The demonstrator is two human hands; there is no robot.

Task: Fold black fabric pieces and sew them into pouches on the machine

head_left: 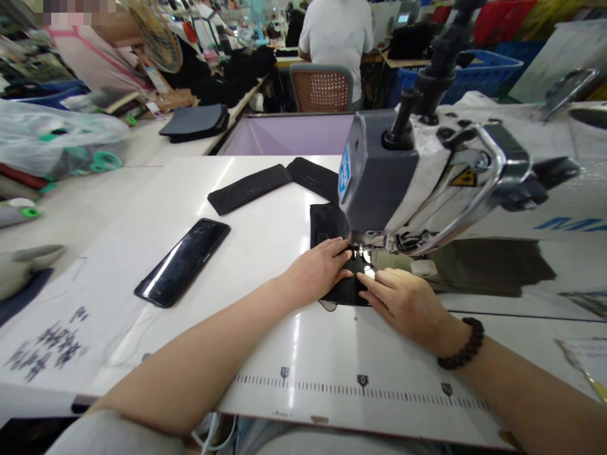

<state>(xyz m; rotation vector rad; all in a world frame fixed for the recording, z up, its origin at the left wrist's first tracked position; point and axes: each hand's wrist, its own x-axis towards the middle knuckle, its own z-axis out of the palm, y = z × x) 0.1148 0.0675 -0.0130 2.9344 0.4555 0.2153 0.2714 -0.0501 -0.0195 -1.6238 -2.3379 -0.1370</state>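
1. Left hand [318, 268] is laid flat, palm down, fingers stretched out and close together, pressed on the small black fabric piece [344, 287]; nothing is gripped.
2. Right hand [403, 300] is also flat, fingers extended toward the needle area, its fingertips resting on the right edge of the same fabric; nothing is clasped. A dark brown beaded bracelet [462, 344] is worn on that wrist.
3. The black fabric piece is located on the white sewing table [265, 240], directly under the head of the grey-and-white industrial sewing machine [427, 177], between the two hands. The presser foot area [363, 253] is seen just beyond the fingertips; exact contact with the cloth cannot be told.
4. A second black fabric strip [327, 221] is seen running away from the needle, behind the left hand.
5. Two more flat black fabric panels [275, 183] are laid further back on the table, well apart from the hands.
6. A black smartphone [183, 262] is lying screen-up, left of the left forearm.
7. A printed ruler scale [363, 382] is marked along the near table edge.
8. In the background, a person in a white shirt [337, 38] is seated on a woven-back chair [321, 88].
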